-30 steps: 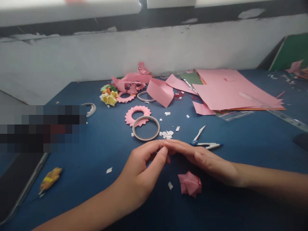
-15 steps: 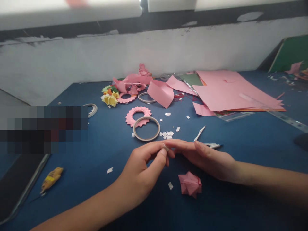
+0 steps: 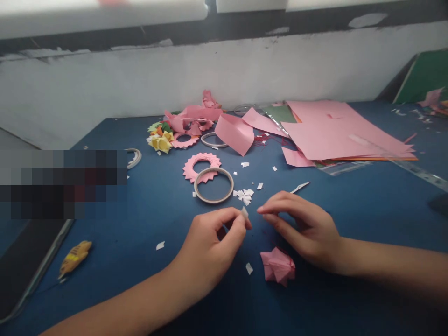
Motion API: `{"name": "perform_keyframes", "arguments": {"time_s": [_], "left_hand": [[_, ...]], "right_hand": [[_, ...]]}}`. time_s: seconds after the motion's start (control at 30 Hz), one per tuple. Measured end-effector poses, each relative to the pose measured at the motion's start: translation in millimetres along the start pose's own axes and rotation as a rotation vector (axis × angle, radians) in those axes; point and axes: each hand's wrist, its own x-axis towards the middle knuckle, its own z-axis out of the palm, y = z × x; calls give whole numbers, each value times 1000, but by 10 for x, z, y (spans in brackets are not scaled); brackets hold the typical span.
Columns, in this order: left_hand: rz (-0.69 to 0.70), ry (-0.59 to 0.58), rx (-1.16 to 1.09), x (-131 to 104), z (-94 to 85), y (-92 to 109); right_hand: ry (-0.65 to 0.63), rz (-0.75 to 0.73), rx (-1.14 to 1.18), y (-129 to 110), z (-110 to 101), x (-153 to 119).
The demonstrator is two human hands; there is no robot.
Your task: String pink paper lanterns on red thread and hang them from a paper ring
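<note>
My left hand (image 3: 217, 238) pinches a small whitish piece of tape (image 3: 244, 212) between thumb and forefinger. Just right of it hovers my right hand (image 3: 304, 228), its thumb and fingers a little apart with nothing visible between them. Below the right fingers a pink folded-paper star shape (image 3: 277, 267) rests on the blue table. A tape roll (image 3: 214, 201) lies flat beyond my left hand, overlapping a pink folded-paper ring (image 3: 191, 170). Small white scraps (image 3: 245, 195) are heaped beside the roll.
Pink paper sheets (image 3: 336, 140) and a clear ruler (image 3: 416, 170) lie at the back right. A white-handled tool (image 3: 301, 186) is partly behind my right hand. Yellow paper pieces (image 3: 163, 141) sit at the back; a yellow-brown object (image 3: 75, 257) lies at left.
My right hand has drawn away from my left fingertips and curled its fingers from a flatter pose. The tape piece stays in my left hand, now more exposed.
</note>
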Motion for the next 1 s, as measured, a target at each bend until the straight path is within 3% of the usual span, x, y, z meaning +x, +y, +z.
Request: {"name": "perform_keyframes", "arguments": {"time_s": [0.13,0.4,0.63,0.83,1.0], "left_hand": [[100,2,82,-23,68,7],[388,116,287,-31,148,-24],[407,271,508,13,210,21],[507,220,574,113,248,-14],[635,64,609,127,161,-79]], "right_hand": [[-37,-184,-75,-28,19,-21],[5,-165,-92,-21,37,-35],[95,-162,-161,-44,29,-31],[54,-127,-110,9,14,-7],[25,-80,-85,22,4,14]]}}
